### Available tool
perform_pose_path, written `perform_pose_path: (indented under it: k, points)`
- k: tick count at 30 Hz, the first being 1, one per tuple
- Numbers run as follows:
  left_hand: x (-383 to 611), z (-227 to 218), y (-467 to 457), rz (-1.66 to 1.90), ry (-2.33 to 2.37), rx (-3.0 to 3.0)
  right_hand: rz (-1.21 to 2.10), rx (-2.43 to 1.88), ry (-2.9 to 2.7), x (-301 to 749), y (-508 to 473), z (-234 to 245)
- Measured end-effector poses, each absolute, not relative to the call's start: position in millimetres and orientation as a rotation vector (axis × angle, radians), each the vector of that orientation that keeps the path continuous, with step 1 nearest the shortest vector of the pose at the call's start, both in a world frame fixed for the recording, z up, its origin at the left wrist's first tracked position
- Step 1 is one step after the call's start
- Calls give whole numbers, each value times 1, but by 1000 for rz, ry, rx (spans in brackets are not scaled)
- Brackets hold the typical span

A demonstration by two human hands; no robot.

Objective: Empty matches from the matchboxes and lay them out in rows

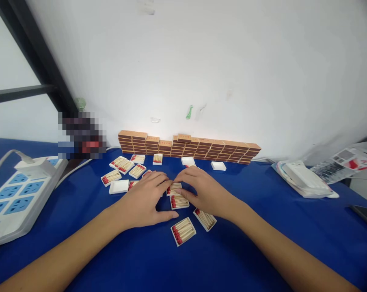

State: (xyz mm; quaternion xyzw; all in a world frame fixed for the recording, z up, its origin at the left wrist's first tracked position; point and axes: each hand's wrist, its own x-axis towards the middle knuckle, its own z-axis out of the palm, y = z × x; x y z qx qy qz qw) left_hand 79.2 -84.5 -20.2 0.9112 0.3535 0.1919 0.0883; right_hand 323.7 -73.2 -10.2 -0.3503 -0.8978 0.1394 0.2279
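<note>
Blue cloth (262, 227) covers the table, and on it lie open matchbox trays, most of them full of red-headed matches; the two being handled sit in the middle, between the person's hands. Left hand (143, 202) lies flat, palm down, fingers loosely spread and unclenched, its tips at the left end of the upper tray (175, 189); right hand (201, 190) comes in from the other side, palm down, fingers bent over that tray's right end, and I cannot tell whether it pinches the tray or only rests on it. Lower tray (180, 201) lies against the upper one, just under the right fingers.

Risk, as I judge it: the trays have no lids, so a tilt or a knock would spill matches onto the cloth; the left thumb lies near a third tray (183, 231) and the right wrist hangs over a fourth tray (205, 219), so a careless slide of either arm could shove them; pressing the two middle trays together could ride one up over the other's rim.

Upper tray's long axis runs left to right, a little tilted, with the heads at the left end; lower tray lies the same way. Behind, against the wall, stands a row of stacked sleeves (189, 148); a power strip (16, 194) lies well apart at the left.
</note>
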Motion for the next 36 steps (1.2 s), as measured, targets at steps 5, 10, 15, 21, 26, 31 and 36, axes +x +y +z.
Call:
perform_pose_path:
  k: [5,10,15,21,26,31,36]
  points:
    - [82,-25,-84,537,1131,2651,484,-1032,-2525,328,-64,-15]
    - [84,-27,-79,533,1123,2643,332,-1040,-2558,332,-59,-15]
    - [86,-28,-73,572,1113,2621,276,-1012,-2606,337,-53,-12]
    - [87,-32,-68,628,1170,2602,356,-1055,-2558,339,-51,-12]
    - [88,-35,-69,672,1229,2592,373,-1082,-2561,338,-50,-8]
    - [87,-36,-71,629,1282,2621,277,-1092,-2625,339,-41,-6]
    - [86,-34,-71,582,1282,2640,240,-1147,-2647,342,-32,-8]
